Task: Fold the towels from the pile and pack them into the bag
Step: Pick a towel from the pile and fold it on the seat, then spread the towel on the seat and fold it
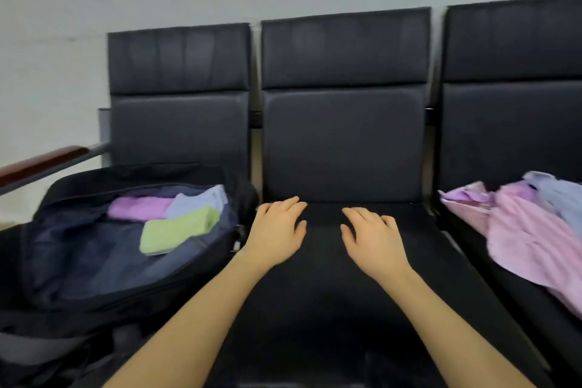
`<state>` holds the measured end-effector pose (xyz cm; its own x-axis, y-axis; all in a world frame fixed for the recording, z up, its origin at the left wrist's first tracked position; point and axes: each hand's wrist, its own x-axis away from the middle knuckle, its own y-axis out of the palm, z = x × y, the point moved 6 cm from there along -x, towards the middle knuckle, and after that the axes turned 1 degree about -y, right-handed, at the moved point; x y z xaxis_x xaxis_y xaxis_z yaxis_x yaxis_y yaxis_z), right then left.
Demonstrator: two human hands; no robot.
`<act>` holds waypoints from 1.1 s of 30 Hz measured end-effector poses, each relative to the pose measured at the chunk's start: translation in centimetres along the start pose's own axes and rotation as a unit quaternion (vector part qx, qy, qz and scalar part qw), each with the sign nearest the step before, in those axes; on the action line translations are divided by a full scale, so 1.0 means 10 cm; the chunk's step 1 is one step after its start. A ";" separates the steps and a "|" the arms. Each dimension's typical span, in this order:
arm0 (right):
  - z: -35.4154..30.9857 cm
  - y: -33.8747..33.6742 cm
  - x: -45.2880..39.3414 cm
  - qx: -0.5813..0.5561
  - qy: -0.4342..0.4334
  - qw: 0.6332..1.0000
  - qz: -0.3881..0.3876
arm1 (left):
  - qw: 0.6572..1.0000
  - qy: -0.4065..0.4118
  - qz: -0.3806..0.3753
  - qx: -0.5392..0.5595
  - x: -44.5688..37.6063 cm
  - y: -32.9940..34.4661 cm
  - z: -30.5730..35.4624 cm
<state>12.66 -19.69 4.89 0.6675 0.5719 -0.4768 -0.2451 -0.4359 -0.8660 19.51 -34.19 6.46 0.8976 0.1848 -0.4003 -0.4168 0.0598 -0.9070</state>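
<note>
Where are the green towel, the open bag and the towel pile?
green towel (176, 231), head view, middle of its folded top.
bag (78, 264), head view, bare dark lining inside.
towel pile (529, 230), head view, the pink towel's middle.

bag (78, 261): black, unzipped, holding folded purple, blue, green towels (179, 227) | pile (529, 230): pink and blue, crumpled, right seat

Light: even, soft, moderately bright
Shadows: faint, diffuse
Glare: dull sheen on the seat backs (345, 53)
Blur: soft throughout
Edges: wide-angle bending at both sides
</note>
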 end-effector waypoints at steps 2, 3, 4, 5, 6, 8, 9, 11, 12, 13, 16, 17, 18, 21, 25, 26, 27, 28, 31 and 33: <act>0.45 -0.15 0.15 0.004 0.039 0.999 0.004 | 1.000 0.026 -0.008 0.015 -0.13 0.15 0.45; 0.67 -0.22 0.23 0.009 0.058 0.998 0.006 | 0.999 0.040 -0.011 0.023 -0.19 0.21 0.67; 0.90 -0.29 0.32 0.015 0.074 0.997 0.011 | 0.998 0.051 -0.014 0.034 -0.26 0.28 0.89; 1.12 -0.34 0.41 0.023 0.088 0.996 0.014 | 0.997 0.060 -0.019 0.045 -0.32 0.36 1.11; 1.29 -0.39 0.48 0.033 0.097 0.995 0.014 | 0.996 0.068 -0.024 0.053 -0.37 0.44 1.29; 1.69 -0.51 0.64 0.049 0.124 0.991 0.007 | 0.993 0.090 -0.034 0.072 -0.47 0.62 1.72; 1.86 -0.57 0.71 0.048 0.141 0.989 0.005 | 0.991 0.100 -0.038 0.081 -0.51 0.71 1.92; 2.22 -0.72 0.85 0.055 0.183 0.982 0.006 | 0.986 0.118 -0.051 0.104 -0.59 0.90 2.37; 2.41 -0.78 0.93 0.069 0.199 0.978 0.006 | 0.983 0.126 -0.059 0.121 -0.63 0.99 2.59; 2.59 -0.82 1.02 0.086 0.212 0.973 0.010 | 0.979 0.134 -0.066 0.139 -0.67 1.08 2.80; 3.14 -0.96 1.30 0.120 0.262 0.956 0.062 | 0.964 0.167 -0.091 0.185 -0.76 1.34 3.40; 3.32 -1.00 1.40 0.125 0.286 0.947 0.075 | 0.959 0.177 -0.103 0.195 -0.79 1.42 3.59; 3.48 -1.04 1.49 0.129 0.312 0.938 0.075 | 0.955 0.186 -0.114 0.202 -0.82 1.50 3.77; 3.82 -1.02 1.71 0.139 0.363 0.920 0.049 | 0.944 0.217 -0.136 0.208 -0.89 1.68 4.22; 3.99 -0.88 1.81 0.162 0.351 0.921 0.039 | 0.935 0.250 -0.166 0.187 -0.98 1.88 4.56; 4.00 -0.86 1.81 0.172 0.344 0.922 0.050 | 0.935 0.255 -0.175 0.173 -0.99 1.94 4.59; 4.01 -0.87 1.81 0.181 0.335 0.922 0.072 | 0.935 0.261 -0.183 0.159 -1.01 1.99 4.61; 4.02 -0.87 1.81 0.183 0.327 0.922 0.097 | 0.934 0.263 -0.189 0.148 -1.01 2.02 4.61; 3.97 -0.91 1.81 0.148 0.302 0.928 0.163 | 0.934 0.256 -0.188 0.166 -1.04 2.08 4.56; 3.89 -0.97 1.79 0.116 0.259 0.935 0.212 | 0.931 0.247 -0.167 0.211 -1.04 2.02 4.50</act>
<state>-0.34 21.81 -1.10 0.7112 -0.0574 -0.7006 -0.6716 -0.3500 -0.6531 -4.75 9.25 -1.78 0.9007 -0.3799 -0.2107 -0.0281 0.4329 -0.9010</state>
